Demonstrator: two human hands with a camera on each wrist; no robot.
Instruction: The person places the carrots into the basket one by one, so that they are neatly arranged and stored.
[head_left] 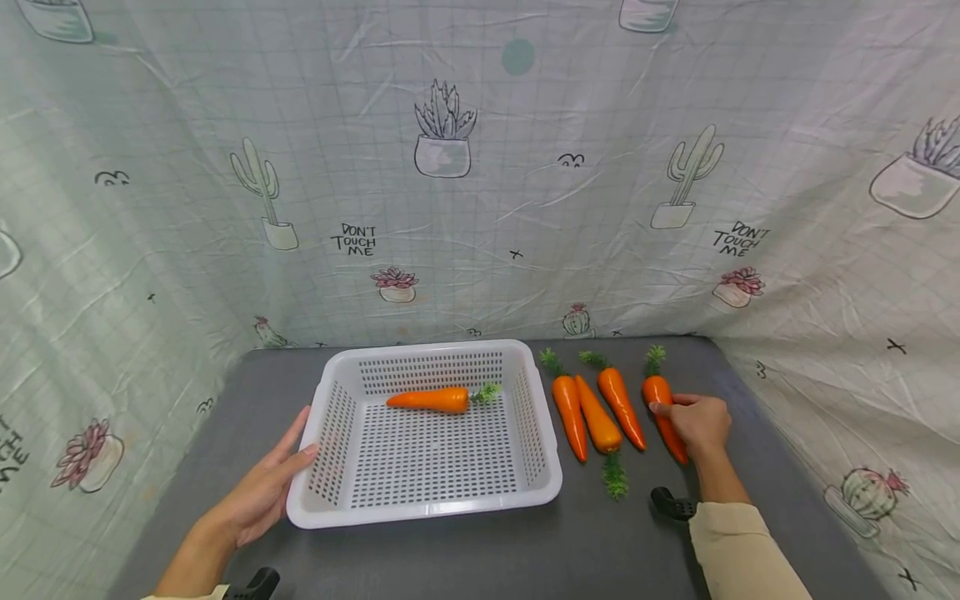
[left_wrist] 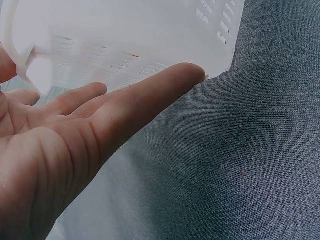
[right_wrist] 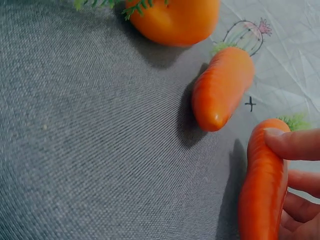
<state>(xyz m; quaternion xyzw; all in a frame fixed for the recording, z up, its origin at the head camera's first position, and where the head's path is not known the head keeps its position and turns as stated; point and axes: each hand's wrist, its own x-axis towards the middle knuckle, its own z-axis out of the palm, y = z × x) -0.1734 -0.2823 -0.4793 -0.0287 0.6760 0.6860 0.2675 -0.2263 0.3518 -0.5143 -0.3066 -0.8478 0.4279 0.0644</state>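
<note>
Rightmost orange carrot [head_left: 670, 432]: on the grey table [head_left: 465, 562], right of the white perforated plastic basket [head_left: 423, 510]. My right hand [head_left: 702, 423] pinches it, thumb against fingers, fingertips partly hidden behind; tip cut off in right wrist view. My left hand [head_left: 258, 493], fingers straight, touches basket's left side. Curtain [head_left: 480, 208] reads "DON'T TOUCH ME" twice; left-edge lettering [head_left: 11, 450] cut off.

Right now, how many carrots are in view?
5: one carrot inside the white basket, three carrots on the table right of it, and another carrot farther right, held by the right hand. None seems hidden.
</note>
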